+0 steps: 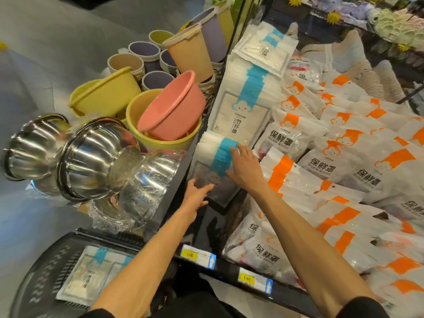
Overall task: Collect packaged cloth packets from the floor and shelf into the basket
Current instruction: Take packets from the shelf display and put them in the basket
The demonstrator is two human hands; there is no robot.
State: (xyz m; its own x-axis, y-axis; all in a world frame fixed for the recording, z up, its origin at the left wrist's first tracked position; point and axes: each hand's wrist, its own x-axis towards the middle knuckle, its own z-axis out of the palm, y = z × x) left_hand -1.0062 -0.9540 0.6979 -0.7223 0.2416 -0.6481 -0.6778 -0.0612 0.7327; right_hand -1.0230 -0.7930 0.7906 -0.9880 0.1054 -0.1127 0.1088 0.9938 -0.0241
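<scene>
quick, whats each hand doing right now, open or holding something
Left hand: open, fingertips at the front cloth packet.
Right hand: open, fingers flat on the packet stack.

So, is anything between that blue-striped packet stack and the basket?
Nothing visible blocks it. Both the left hand and right hand touch the blue-striped packet stack; the basket sits open below left. The wrapped steel bowls only sit beside that path.

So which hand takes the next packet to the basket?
Left, likely: left hand touches the front blue-striped packet at its lower edge, and the basket sits below that arm; right hand rests higher up.
</scene>
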